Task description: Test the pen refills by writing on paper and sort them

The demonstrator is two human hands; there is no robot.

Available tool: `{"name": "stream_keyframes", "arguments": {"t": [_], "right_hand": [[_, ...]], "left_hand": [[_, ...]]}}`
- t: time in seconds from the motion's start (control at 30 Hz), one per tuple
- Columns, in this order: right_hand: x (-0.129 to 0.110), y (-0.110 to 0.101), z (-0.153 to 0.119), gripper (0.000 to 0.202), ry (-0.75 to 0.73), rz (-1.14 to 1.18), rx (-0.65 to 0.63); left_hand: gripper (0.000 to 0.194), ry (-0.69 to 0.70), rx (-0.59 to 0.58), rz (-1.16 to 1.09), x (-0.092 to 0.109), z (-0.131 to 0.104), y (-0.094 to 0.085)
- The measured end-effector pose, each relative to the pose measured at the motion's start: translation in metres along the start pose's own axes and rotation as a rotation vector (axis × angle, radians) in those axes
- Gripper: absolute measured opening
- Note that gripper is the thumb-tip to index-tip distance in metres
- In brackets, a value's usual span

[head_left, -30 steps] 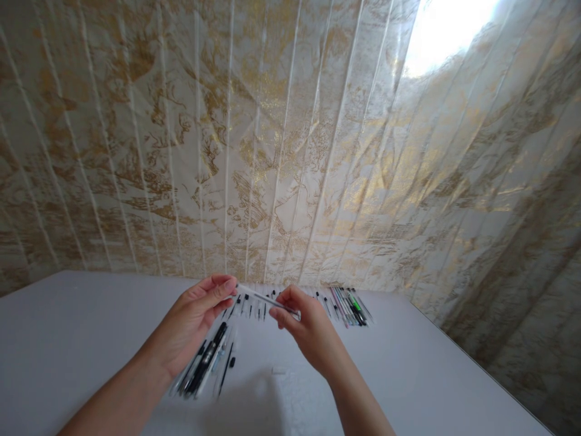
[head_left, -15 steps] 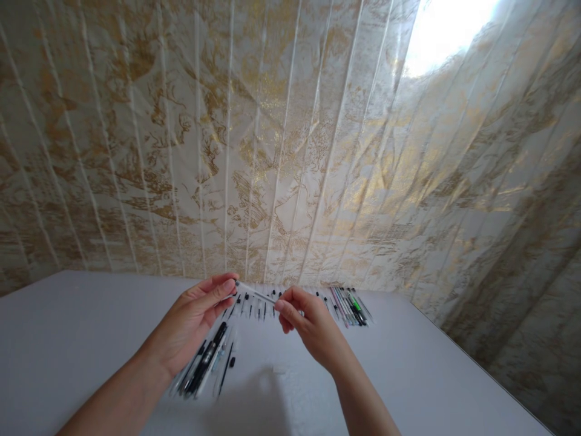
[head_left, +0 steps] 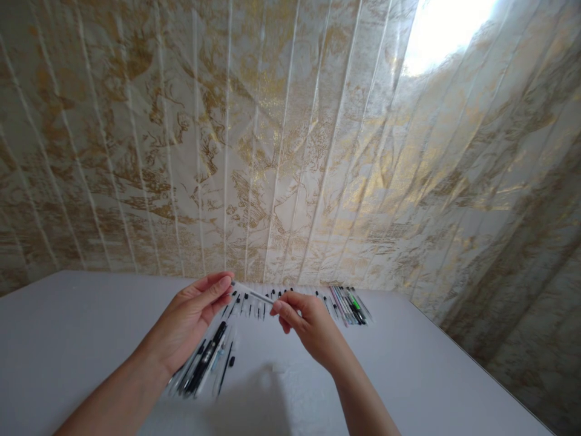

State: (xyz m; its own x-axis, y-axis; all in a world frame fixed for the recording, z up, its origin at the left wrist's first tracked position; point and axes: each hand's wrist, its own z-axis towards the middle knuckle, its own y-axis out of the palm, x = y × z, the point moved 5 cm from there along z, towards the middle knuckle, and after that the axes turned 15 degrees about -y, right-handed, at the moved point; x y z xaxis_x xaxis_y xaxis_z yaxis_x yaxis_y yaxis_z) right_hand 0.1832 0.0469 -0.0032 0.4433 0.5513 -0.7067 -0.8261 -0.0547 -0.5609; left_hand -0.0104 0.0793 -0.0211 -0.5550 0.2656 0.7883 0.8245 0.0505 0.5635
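Observation:
Between my hands a thin, clear pen barrel slants down to the right above the white table. My left hand pinches its upper left end, where a small dark tip shows at the fingertips. A thin grey refill lies in line with the barrel, and my right hand is closed on its lower right end. Whether the refill sits inside the barrel is too small to tell. Below my left hand lies a bunch of black and clear pens.
Along the back of the white table runs a row of pen parts with black caps. Several whole pens, one with green, lie at its right end. A loose refill and black cap are near the bunch. Patterned curtain hangs behind.
My left fingertips have shifted very slightly left, and my right fingertips too. More of the grey refill shows between my hands. The pens on the table have not moved.

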Motion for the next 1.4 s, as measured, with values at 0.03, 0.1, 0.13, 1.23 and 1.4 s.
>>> {"name": "stream_keyframes", "arguments": {"t": [0.03,0.1,0.13,1.23,1.4], "right_hand": [[-0.003,0.0,0.0,0.026,-0.033,-0.028,-0.007],[-0.008,0.0,0.001,0.021,-0.11,-0.075,-0.023],[-0.009,-0.002,0.0,0.019,-0.132,-0.085,-0.022],[-0.023,-0.015,0.013,0.019,-0.104,0.246,0.045],[-0.036,-0.015,0.012,0.021,-0.115,0.147,0.096]], "left_hand": [[0.012,0.005,-0.004,0.007,0.0,0.0,0.0],[0.009,0.03,-0.016,0.018,0.0,-0.001,0.002],[0.008,0.048,-0.026,0.025,-0.002,-0.001,0.003],[0.009,0.218,-0.418,1.685,-0.123,-0.052,0.004],[0.01,0.407,-0.33,1.697,-0.123,-0.014,0.029]]}}
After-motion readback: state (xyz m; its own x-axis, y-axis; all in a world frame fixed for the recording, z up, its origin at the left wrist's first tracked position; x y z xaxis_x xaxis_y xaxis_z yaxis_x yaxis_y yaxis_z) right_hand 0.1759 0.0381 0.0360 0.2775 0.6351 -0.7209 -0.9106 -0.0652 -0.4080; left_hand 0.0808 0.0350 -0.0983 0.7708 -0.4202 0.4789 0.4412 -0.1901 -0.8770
